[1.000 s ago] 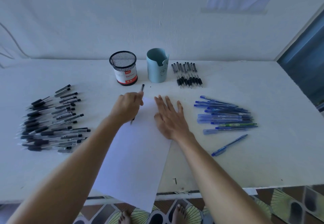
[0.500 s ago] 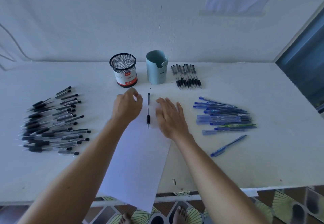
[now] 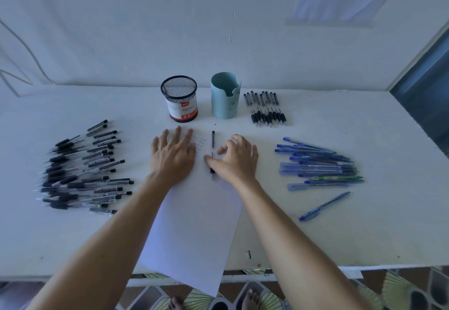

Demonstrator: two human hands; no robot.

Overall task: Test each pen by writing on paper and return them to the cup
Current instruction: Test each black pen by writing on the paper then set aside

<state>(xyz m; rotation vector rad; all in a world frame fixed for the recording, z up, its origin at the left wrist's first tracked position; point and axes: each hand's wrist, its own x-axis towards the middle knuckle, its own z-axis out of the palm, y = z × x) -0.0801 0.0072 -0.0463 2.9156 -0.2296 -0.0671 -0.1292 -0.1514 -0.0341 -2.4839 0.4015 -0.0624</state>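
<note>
A black pen (image 3: 213, 137) lies on the white paper (image 3: 194, 224), pointing away from me. My right hand (image 3: 235, 161) is curled over its lower half, thumb across the barrel and index fingertip on its right side, pinching it against the sheet. Left of the pen, my left hand (image 3: 173, 156) presses flat on the paper with fingers spread. Faint test marks (image 3: 200, 145) show between the hands. A black mesh cup (image 3: 179, 100) and a light blue cup (image 3: 224, 100) stand behind the paper; I see no pens in them.
Several black pens (image 3: 82, 168) lie in a pile on the left. Several blue pens (image 3: 315, 164) lie on the right, with one blue pen (image 3: 324, 206) apart nearer me. A row of black pens (image 3: 266, 108) lies beside the blue cup. The paper overhangs the table's near edge (image 3: 315, 269).
My left hand let go of the pen, which now lies on the paper, and then flattened on the sheet. My right hand curled from flat and closed onto the pen.
</note>
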